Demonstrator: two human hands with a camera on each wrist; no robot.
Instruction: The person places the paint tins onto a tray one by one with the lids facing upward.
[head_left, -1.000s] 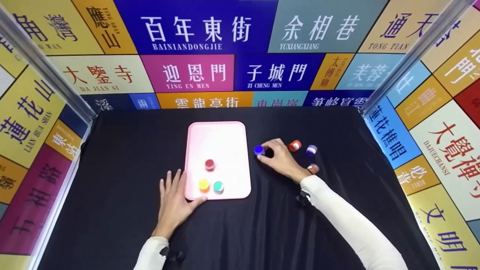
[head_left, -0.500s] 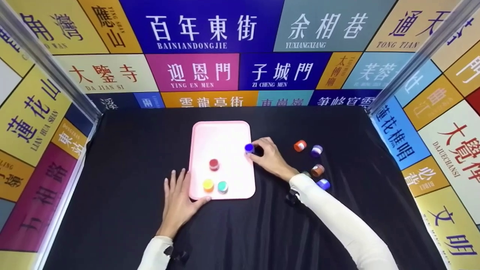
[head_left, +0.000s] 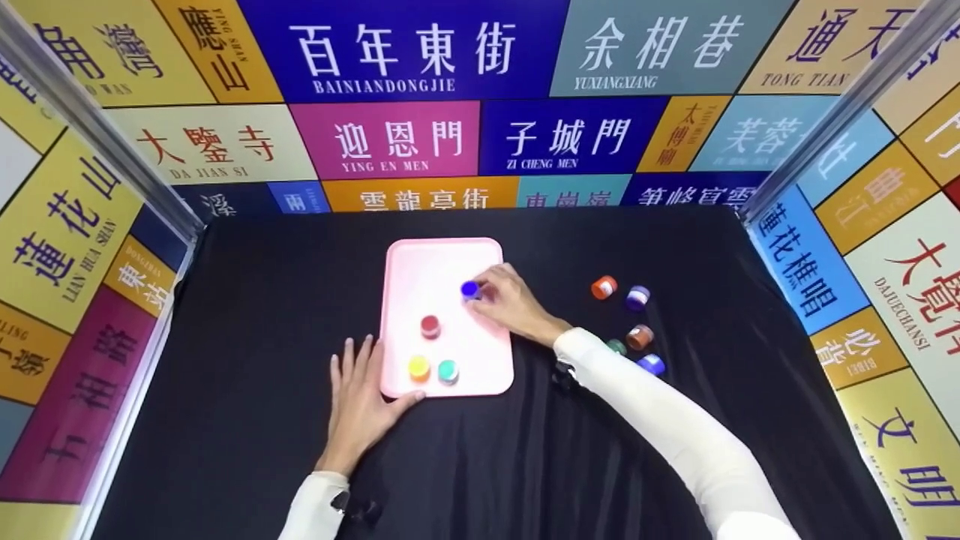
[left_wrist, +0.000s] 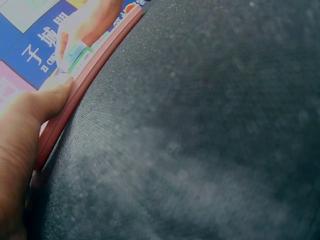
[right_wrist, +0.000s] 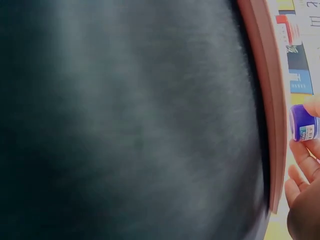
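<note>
Between thumb and fingers, my right hand [head_left: 517,304] pinches a small blue paint jar [head_left: 470,290] above the right half of the pink tray [head_left: 397,285]. The right wrist view shows the same blue jar [right_wrist: 303,123], with a label on its side. At the tray's lower left corner rests my left hand [head_left: 364,409], its fingers straight along the left edge and its thumb on the front edge. Inside the tray stand a red jar [head_left: 430,327], a yellow jar [head_left: 419,367] and a teal jar [head_left: 448,372].
Right of the tray, on the black cloth [head_left: 255,300], lie an orange-red jar [head_left: 604,287], a purple jar [head_left: 637,298], a brown jar [head_left: 639,337], a blue-violet jar [head_left: 652,365] and a green jar [head_left: 616,346] partly behind the right sleeve. Lettered panels [head_left: 405,52] surround the table.
My right hand has carried the blue jar leftward from the cloth to above the tray. The left hand has stayed at the tray's corner. The view has shifted slightly.
</note>
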